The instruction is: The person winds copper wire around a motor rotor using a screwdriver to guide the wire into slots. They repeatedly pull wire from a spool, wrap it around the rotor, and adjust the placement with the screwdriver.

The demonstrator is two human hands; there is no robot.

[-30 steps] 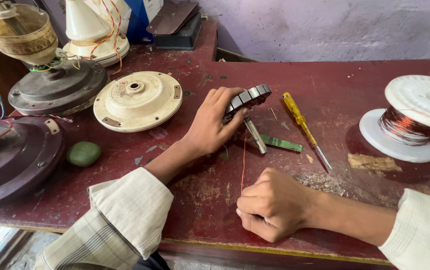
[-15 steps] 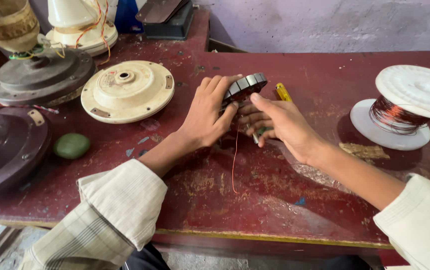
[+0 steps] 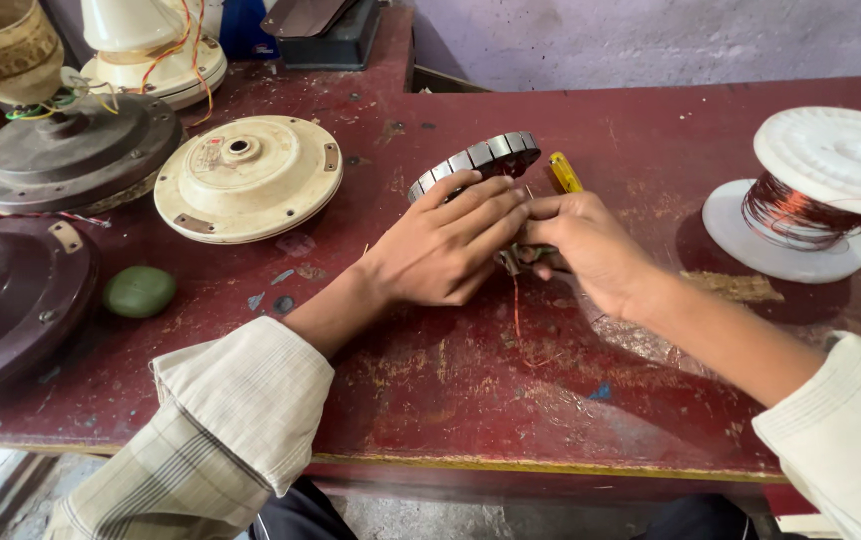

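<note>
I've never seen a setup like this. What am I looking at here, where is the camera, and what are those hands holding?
There is no machine here: a person works with bare hands, and the camera sits on their head, looking down at a worn red table. The left hand rests on a dark ring of metal segments, which stands tilted on the table. The right hand meets it at the ring, fingers pinched on something small that I cannot make out; a thin copper wire trails from there. A yellow tool handle pokes out behind. Around them lie a cream round cover, darker round housings, a green oval lump and a white spool of copper wire.
</note>
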